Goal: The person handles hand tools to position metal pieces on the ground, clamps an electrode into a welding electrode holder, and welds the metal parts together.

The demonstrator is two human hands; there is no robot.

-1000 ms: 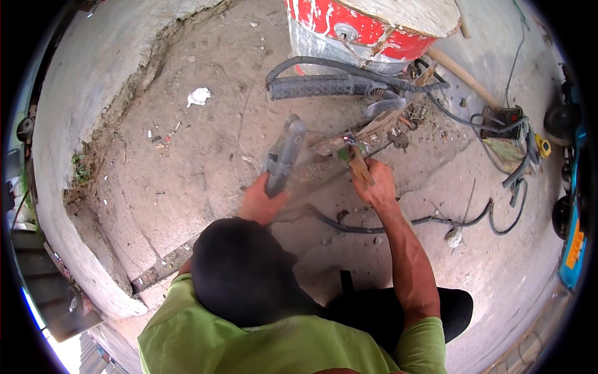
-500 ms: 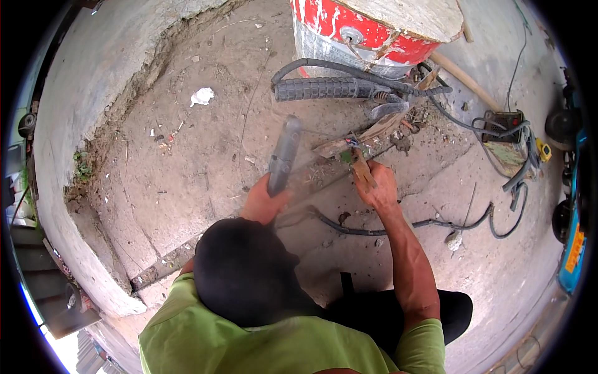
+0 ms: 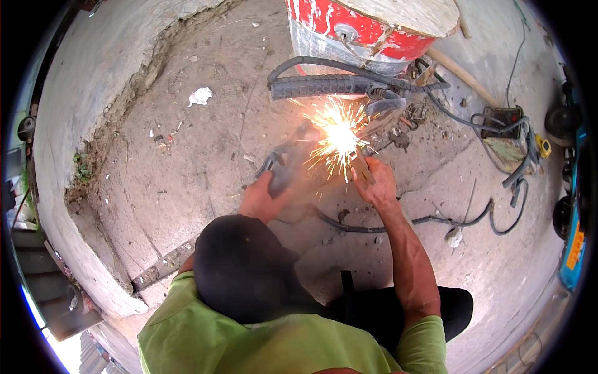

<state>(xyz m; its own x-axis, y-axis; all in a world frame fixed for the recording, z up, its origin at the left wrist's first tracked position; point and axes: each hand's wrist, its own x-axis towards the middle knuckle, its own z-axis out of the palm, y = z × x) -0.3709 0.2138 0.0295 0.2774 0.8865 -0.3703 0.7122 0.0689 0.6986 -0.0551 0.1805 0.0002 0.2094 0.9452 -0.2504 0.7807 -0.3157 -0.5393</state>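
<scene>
My left hand is closed around a dark grey tool with a curved piece at its side. Its upper part is smeared, so I cannot tell its exact kind. To the right, my right hand grips a flat brown strip, which looks like wood or rusty metal. A bright burst of sparks flares just beyond the strip's far end, hiding what touches there. Behind the sparks lies a black ribbed handle with a spring and a cable.
A red and white bucket-like container stands at the far side. A wooden handle leans beside it. Black cable snakes across the floor to the right, near a small box and a yellow tape measure. Concrete ledge curves along the left.
Bright sparks have flared up at the strip's far end, where none showed before. The grey tool in my left hand has turned and looks more blurred. My right hand stays almost in place.
</scene>
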